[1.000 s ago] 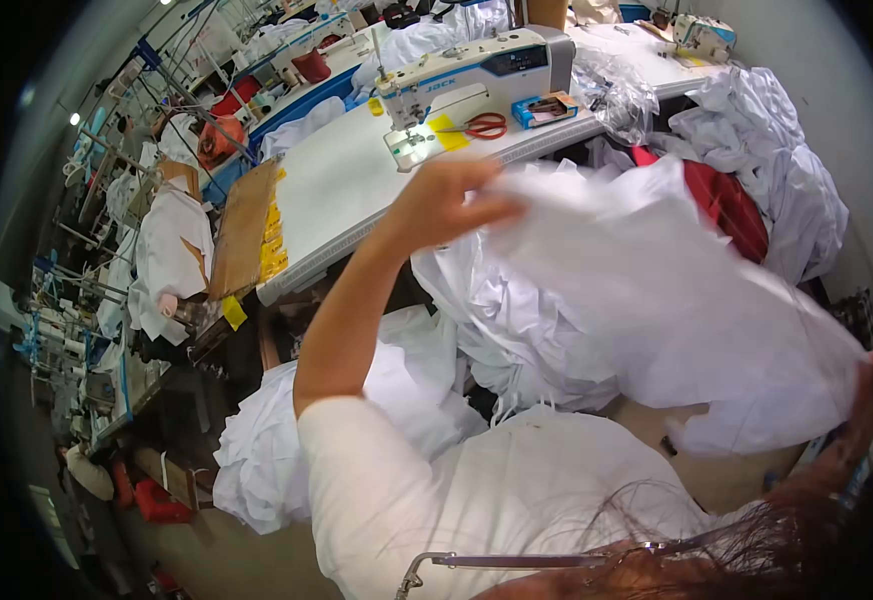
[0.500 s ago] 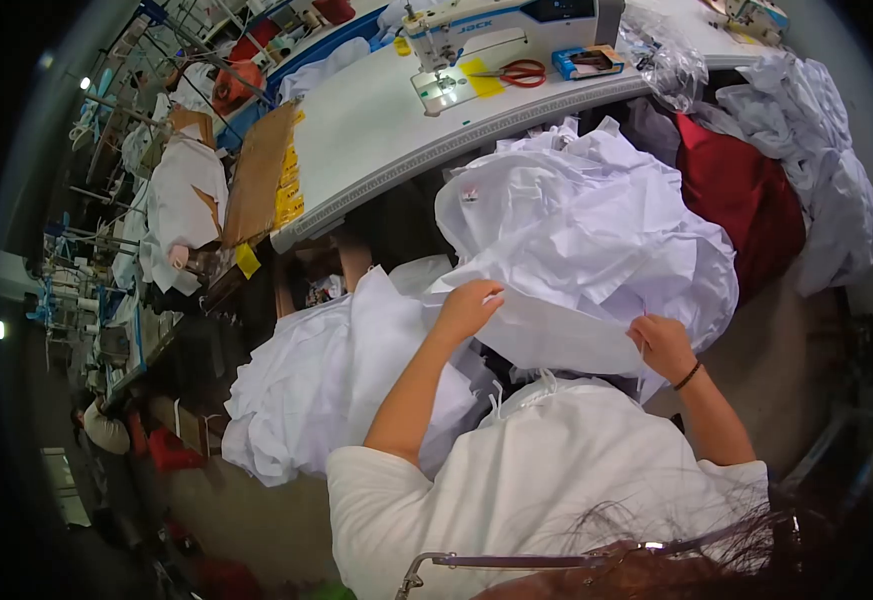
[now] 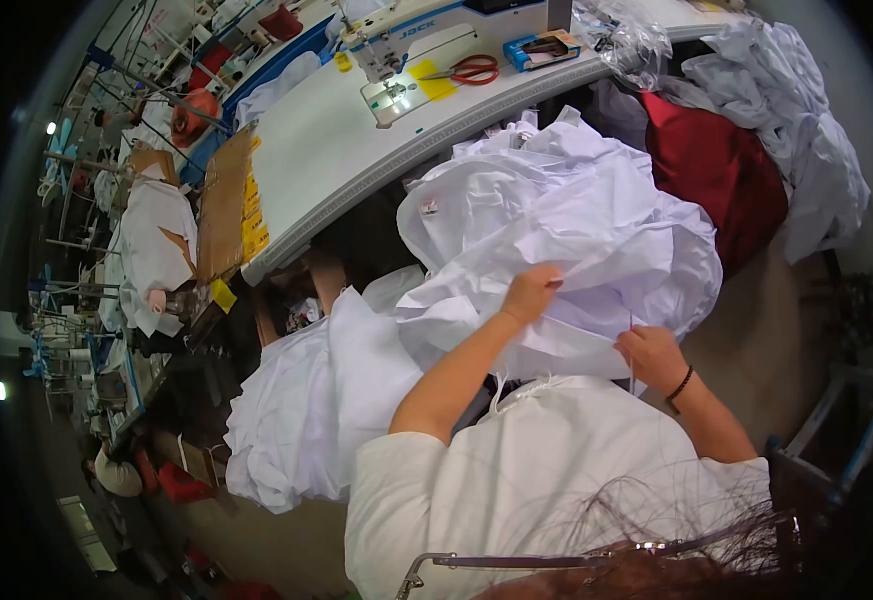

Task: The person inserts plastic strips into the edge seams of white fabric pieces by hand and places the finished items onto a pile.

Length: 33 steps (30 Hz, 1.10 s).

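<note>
A large heap of white fabric [image 3: 566, 215] is bunched in front of me, below the table edge. My left hand [image 3: 533, 293] is closed in a pinch on the white cloth near the middle of the heap. To the right and slightly nearer my body, my right hand [image 3: 653, 357] is closed too, pinching a narrow strip of the fabric whose end hangs below the fingers. Its fingertips are partly hidden. A second pile of white fabric [image 3: 301, 405] lies to the left of my forearm.
A sewing machine [image 3: 456, 30] stands on the white table [image 3: 326, 165], with red-handled scissors [image 3: 474, 69] and a small blue box [image 3: 541, 50] beside it. Red cloth [image 3: 711, 170] and more white cloth [image 3: 806, 130] hang at the right. Farther left, a person [image 3: 116, 472] is visible.
My left hand has moved right and toward the heap, closer to my right hand. The cloth stretched between them is now slack and folded. My view has shifted slightly.
</note>
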Available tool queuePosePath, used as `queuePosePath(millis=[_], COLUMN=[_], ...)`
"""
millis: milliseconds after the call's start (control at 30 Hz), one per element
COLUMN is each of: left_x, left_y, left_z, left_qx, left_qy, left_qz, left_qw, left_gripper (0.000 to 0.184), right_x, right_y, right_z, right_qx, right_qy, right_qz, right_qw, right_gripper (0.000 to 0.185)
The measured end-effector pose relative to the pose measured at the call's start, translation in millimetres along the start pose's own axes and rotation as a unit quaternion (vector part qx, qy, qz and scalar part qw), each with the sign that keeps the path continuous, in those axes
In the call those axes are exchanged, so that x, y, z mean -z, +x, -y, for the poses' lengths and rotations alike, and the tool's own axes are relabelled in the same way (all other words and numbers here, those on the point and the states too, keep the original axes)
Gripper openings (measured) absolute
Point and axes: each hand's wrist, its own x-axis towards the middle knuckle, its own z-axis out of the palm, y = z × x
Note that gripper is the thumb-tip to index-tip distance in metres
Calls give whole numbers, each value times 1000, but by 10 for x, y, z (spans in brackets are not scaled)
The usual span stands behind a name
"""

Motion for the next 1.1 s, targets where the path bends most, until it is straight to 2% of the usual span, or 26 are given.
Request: queuePosePath(millis=[33,67,133,200,233,267,333,467,533,567,600,667,700,733,767,833,900,1033,1100], left_x=[231,548,1126,1571,1711,1815,1841,1607,1497,1510,1536,1562,1567,1562,1530,1370,1287,1300,1397], left_y=[68,151,229,209,165,131,-27,-151,-255,-318,-324,-347,-337,-324,-331,-373,-403,-419,-396], left_z=[-37,-133,-271,-258,-327,-383,-119,-134,-4,70,16,-107,-238,-404,-517,-560,-494,-382,-322], left_qx=[128,253,273,253,294,333,328,312,223,247,249,262,262,170,73,88,25,11,72], left_qy=[-110,-215,-225,-158,-170,-182,-179,-157,-111,-90,-89,-63,-63,73,207,246,356,321,228], left_qz=[81,157,200,202,164,124,103,49,-36,6,6,103,103,106,105,92,65,11,9], left_qw=[982,930,914,933,926,917,922,936,968,965,964,958,958,977,970,961,932,947,971], left_gripper=[15,10,11,12,11,10,12,24,16,15,15,18,18,22,25,25,22,19,13], right_x=[50,158,426,637,682,688,468,1,-117,-146,-147,-142,-145,-150,-152,-142,-125,-44,-50], right_y=[29,103,257,393,457,513,561,569,565,568,579,591,591,591,588,592,604,559,524], right_z=[-26,-7,108,163,131,67,-207,-528,-607,-624,-621,-608,-611,-615,-619,-612,-588,-537,-515], right_qx=[2,7,31,51,57,22,-26,-108,-111,-118,-117,-105,-106,-108,-109,-108,-107,-110,-107], right_qy=[-8,-11,-2,-1,-14,-19,23,29,35,38,40,38,39,42,45,50,55,61,66], right_qz=[-26,-40,-74,-126,-155,-131,-103,-82,-87,-94,-93,-99,-99,-101,-102,-100,-99,-99,-103], right_qw=[1000,999,997,991,986,991,994,990,989,988,988,989,989,988,988,988,988,987,987], right_gripper=[15,15,14,11,11,10,11,13,13,12,12,11,11,11,11,11,11,11,11])
